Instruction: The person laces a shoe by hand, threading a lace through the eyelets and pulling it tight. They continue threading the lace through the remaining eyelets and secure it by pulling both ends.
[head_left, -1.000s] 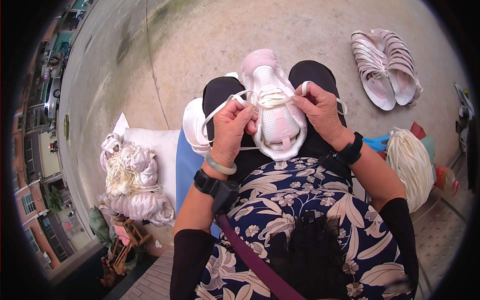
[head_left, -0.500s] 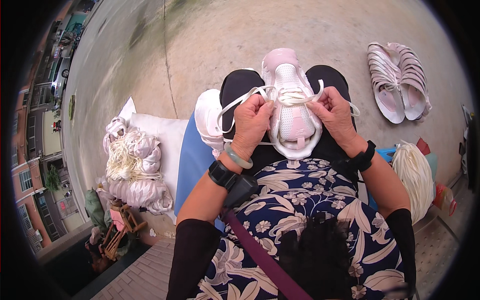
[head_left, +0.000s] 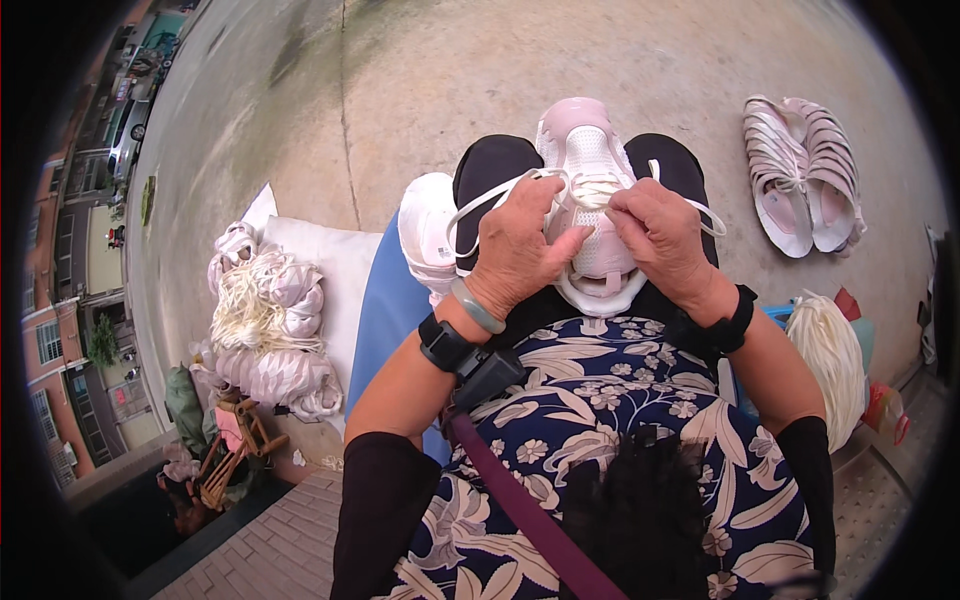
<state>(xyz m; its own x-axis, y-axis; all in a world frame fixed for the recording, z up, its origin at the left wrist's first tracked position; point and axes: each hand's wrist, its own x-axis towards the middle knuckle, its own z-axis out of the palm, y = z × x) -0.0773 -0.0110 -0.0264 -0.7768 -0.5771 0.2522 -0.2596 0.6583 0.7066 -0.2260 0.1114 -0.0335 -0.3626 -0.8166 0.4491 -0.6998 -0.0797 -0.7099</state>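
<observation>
A pink and white sneaker [head_left: 574, 113] rests on my lap between my black-clad knees, its toe pointing away. White shoelace [head_left: 597, 189] crosses the tongue, and loose ends loop out to both sides. My left hand [head_left: 522, 240] is at the shoe's left side, thumb and fingers apart, the index finger by the lace loop. On the right, my right hand [head_left: 662, 242] has thumb and fingers pinched together over the tongue at the lace; its fingertips partly hide the lace there. Another pink and white sneaker [head_left: 427, 225] lies beside my left knee on blue cloth.
Stacked pink and white shoe uppers [head_left: 275, 380] and a heap of cream laces [head_left: 255, 310] lie on a white sheet [head_left: 335, 255] at left. Bundled shoe pieces [head_left: 803, 175] lie on the concrete at right. A hank of white laces [head_left: 828, 365] hangs near my right elbow.
My left hand has let go of the lace and spread its thumb and fingers. My right hand has moved inward over the tongue. The view has shifted slightly.
</observation>
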